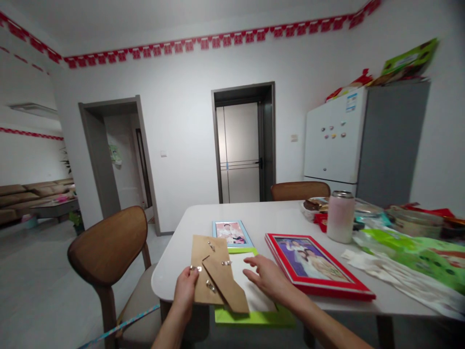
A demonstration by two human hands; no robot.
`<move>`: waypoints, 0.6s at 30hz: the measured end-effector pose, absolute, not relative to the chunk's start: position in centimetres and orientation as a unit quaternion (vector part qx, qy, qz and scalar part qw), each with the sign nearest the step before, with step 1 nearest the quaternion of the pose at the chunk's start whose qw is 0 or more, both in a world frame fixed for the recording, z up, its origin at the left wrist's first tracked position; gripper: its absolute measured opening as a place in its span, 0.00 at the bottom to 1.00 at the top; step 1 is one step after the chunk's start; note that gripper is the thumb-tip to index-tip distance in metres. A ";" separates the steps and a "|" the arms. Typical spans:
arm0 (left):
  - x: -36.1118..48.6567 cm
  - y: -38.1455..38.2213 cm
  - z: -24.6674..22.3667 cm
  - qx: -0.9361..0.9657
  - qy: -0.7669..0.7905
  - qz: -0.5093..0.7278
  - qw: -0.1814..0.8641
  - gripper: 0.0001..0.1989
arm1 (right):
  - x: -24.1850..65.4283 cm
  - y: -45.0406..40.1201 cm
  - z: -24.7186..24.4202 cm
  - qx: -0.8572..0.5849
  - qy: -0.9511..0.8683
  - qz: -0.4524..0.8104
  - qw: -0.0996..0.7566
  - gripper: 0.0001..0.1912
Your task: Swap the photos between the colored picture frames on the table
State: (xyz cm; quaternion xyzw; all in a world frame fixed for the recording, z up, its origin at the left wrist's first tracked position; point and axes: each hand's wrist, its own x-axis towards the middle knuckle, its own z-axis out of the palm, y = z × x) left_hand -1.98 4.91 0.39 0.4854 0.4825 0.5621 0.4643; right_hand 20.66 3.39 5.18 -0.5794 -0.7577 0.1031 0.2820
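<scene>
My left hand (pixel 185 291) pinches the left edge of a brown picture frame backing board (pixel 208 252), which has metal clips and a fold-out stand flap on its back. The board is held over the left part of a lime green picture frame (pixel 250 317) at the table's front edge. A white sheet (pixel 254 295) shows within the green frame. My right hand (pixel 267 277) hovers over or rests lightly at the sheet's right side, fingers spread and holding nothing; whether it touches I cannot tell. Behind the board lies a light blue framed photo (pixel 227 232).
A red framed photo (pixel 312 259) lies on the white table (pixel 178 242), right of my hands. Farther right are a pink-white tumbler (pixel 340 218), a green plastic package (pixel 410 254), white cloth gloves (pixel 392 276) and jars. A wooden chair (pixel 109 247) stands at the left.
</scene>
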 end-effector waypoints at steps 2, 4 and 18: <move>-4.2 5.0 0.4 0.481 0.504 0.557 0.452 0.12 | 22.2 3.7 3.9 -0.619 -0.747 0.070 0.233 0.20; -6.2 5.0 0.5 0.481 0.530 0.545 0.437 0.11 | 23.2 3.8 2.8 -0.644 -0.738 0.051 0.194 0.20; -8.7 4.7 -0.3 0.560 0.727 0.374 0.135 0.22 | 23.6 4.7 1.4 -0.690 -0.697 0.053 0.190 0.22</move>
